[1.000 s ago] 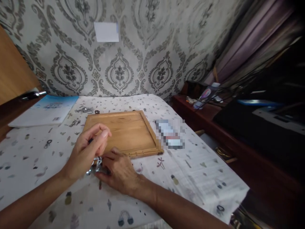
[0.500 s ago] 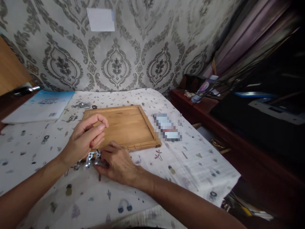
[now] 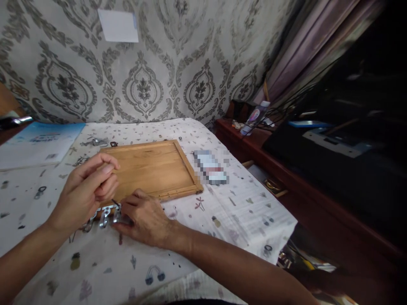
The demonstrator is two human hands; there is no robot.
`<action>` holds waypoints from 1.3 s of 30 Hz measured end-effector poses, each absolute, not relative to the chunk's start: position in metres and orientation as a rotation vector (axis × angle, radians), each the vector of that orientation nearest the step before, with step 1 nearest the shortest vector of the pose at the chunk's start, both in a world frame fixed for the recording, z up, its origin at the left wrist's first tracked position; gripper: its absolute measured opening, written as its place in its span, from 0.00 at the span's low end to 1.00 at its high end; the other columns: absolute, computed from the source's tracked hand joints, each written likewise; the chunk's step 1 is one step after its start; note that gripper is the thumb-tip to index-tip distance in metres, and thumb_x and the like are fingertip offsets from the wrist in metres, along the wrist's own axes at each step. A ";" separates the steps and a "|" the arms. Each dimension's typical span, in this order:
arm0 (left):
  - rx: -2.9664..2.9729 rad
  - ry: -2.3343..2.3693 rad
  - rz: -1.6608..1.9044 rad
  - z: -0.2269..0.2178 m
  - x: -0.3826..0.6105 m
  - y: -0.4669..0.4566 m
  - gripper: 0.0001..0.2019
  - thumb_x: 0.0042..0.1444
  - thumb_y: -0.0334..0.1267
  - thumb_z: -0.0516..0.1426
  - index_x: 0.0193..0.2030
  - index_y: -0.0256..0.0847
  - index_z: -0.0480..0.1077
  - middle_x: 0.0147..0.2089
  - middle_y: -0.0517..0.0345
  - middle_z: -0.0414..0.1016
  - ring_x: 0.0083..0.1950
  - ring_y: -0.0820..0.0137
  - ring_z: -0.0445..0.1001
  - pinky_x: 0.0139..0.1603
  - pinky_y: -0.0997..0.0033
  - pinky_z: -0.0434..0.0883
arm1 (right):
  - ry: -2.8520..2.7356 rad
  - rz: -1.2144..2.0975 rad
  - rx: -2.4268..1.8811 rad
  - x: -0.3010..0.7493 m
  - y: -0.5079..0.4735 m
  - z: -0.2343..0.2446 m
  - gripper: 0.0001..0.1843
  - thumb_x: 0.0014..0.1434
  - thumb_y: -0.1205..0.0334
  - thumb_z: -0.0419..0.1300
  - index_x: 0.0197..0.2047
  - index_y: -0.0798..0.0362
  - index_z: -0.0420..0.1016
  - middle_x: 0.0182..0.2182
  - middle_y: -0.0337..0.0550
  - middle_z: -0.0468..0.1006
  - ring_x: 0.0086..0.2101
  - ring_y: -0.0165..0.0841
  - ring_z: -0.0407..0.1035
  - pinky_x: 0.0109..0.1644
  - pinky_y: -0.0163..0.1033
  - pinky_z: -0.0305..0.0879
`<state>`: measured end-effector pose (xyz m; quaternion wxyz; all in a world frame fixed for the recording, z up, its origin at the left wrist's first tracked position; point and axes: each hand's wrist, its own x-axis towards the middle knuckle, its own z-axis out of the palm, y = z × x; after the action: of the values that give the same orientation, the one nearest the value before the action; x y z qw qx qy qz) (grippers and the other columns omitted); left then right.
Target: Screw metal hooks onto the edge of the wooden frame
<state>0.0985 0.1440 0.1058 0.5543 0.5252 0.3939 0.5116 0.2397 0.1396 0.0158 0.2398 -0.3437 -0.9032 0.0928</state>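
Note:
A wooden panel with a raised frame [image 3: 152,167] lies flat on the cloth-covered table. Along its near edge runs a silver metal hook strip [image 3: 104,217] with several curved hooks. My right hand [image 3: 141,218] is closed round the strip's right end, pressing it to the wood, fingers over the edge and thumb below. Above the strip, my left hand [image 3: 92,182] is closed, thumb against the curled forefinger. From beneath it a thin dark rod [image 3: 115,203] slants down to the strip; its upper part is hidden in the fist, so its kind is unclear.
A blurred-out phone [image 3: 211,167] lies right of the panel. Behind it to the left are loose metal parts [image 3: 95,141] and a blue-and-white booklet [image 3: 47,142]. A bottle [image 3: 254,118] and cables sit on the dark red furniture at right. The table's right edge [image 3: 288,237] drops off.
The view has turned slightly right, so everything sits farther left. Both hands keep their places at the strip; the thin rod shows more clearly between them.

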 end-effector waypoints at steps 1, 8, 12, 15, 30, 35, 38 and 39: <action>1.259 0.934 1.202 0.105 0.100 0.143 0.06 0.63 0.42 0.58 0.35 0.45 0.70 0.17 0.69 0.44 0.19 0.78 0.43 0.22 0.72 0.43 | -2.477 0.250 -0.931 0.240 0.140 0.016 0.19 0.64 0.47 0.60 0.39 0.55 0.78 0.38 0.43 0.81 0.41 0.38 0.68 0.42 0.40 0.65; 1.361 0.999 1.162 0.104 0.106 0.136 0.08 0.62 0.45 0.59 0.37 0.44 0.72 0.17 0.67 0.50 0.20 0.79 0.49 0.21 0.75 0.47 | -2.479 0.240 -0.916 0.241 0.140 0.015 0.19 0.65 0.48 0.59 0.40 0.56 0.79 0.40 0.43 0.81 0.41 0.37 0.68 0.43 0.40 0.66; 1.411 0.932 1.165 0.098 0.101 0.144 0.08 0.60 0.47 0.61 0.37 0.46 0.73 0.15 0.69 0.50 0.17 0.79 0.47 0.18 0.78 0.48 | -2.486 0.233 -0.884 0.241 0.140 0.014 0.16 0.64 0.51 0.61 0.40 0.56 0.79 0.40 0.43 0.81 0.39 0.36 0.67 0.44 0.40 0.66; 1.404 0.915 1.161 0.094 0.099 0.150 0.07 0.60 0.46 0.61 0.37 0.47 0.73 0.15 0.69 0.48 0.16 0.80 0.47 0.17 0.80 0.49 | -2.479 0.252 -0.874 0.241 0.141 0.015 0.16 0.64 0.50 0.61 0.38 0.56 0.79 0.38 0.43 0.80 0.38 0.36 0.67 0.45 0.39 0.66; 1.374 0.761 1.168 0.100 0.104 0.155 0.04 0.61 0.39 0.58 0.36 0.43 0.69 0.14 0.74 0.46 0.16 0.81 0.42 0.17 0.82 0.50 | -2.429 0.322 -0.878 0.243 0.143 0.013 0.13 0.62 0.54 0.65 0.40 0.56 0.79 0.38 0.46 0.81 0.43 0.39 0.69 0.42 0.39 0.66; 1.368 0.735 1.220 0.101 0.098 0.161 0.03 0.62 0.36 0.55 0.37 0.41 0.66 0.15 0.76 0.45 0.16 0.81 0.40 0.17 0.82 0.48 | -2.393 0.465 -0.885 0.244 0.146 0.016 0.10 0.58 0.60 0.69 0.39 0.57 0.77 0.37 0.47 0.80 0.43 0.40 0.69 0.43 0.41 0.67; 1.373 0.721 1.217 0.101 0.097 0.161 0.03 0.62 0.36 0.54 0.37 0.41 0.65 0.15 0.76 0.46 0.16 0.81 0.40 0.16 0.83 0.47 | -2.368 0.536 -0.854 0.246 0.148 0.017 0.09 0.57 0.63 0.69 0.40 0.56 0.76 0.36 0.46 0.81 0.42 0.40 0.69 0.45 0.41 0.67; 1.379 0.713 1.213 0.102 0.097 0.161 0.04 0.62 0.37 0.54 0.37 0.41 0.65 0.15 0.76 0.46 0.15 0.81 0.40 0.16 0.83 0.47 | -2.357 0.553 -0.845 0.247 0.148 0.016 0.10 0.57 0.63 0.69 0.40 0.56 0.76 0.36 0.46 0.81 0.42 0.40 0.69 0.45 0.41 0.67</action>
<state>0.0969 0.1615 0.1016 0.5530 0.5833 0.3014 0.5129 0.2466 0.1479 0.0164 0.2848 -0.3157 -0.8812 0.2067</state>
